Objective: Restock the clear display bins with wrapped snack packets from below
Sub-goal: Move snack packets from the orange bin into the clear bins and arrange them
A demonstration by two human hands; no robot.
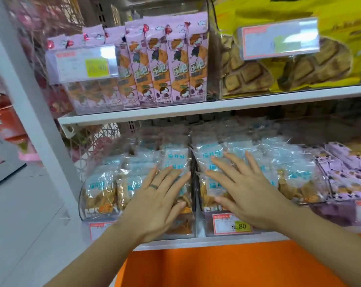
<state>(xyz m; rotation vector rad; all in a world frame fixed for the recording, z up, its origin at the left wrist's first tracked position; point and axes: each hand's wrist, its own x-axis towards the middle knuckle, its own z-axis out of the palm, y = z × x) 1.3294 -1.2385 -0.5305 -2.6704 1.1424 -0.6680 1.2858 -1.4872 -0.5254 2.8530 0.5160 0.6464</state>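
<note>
Left hand [154,201] and right hand [244,189] (fingers straight, spread) are pressing clear blue-labelled snack packets [100,189] | transparent plastic bins [82,206] at white shelf [216,243] front edge | risk: uneven pressure likely spilling packets over rims.

Between the upper shelf [206,107] and the heaped packets [175,158] we see an open gap across the left bin [83,204] and right bin [209,226], reachable from the front. Our left hand [154,204] and right hand [250,193] lie flat on the heaps, blocking much of it. The post [30,112] walls the left side, the purple bin [336,212] the right.
</note>
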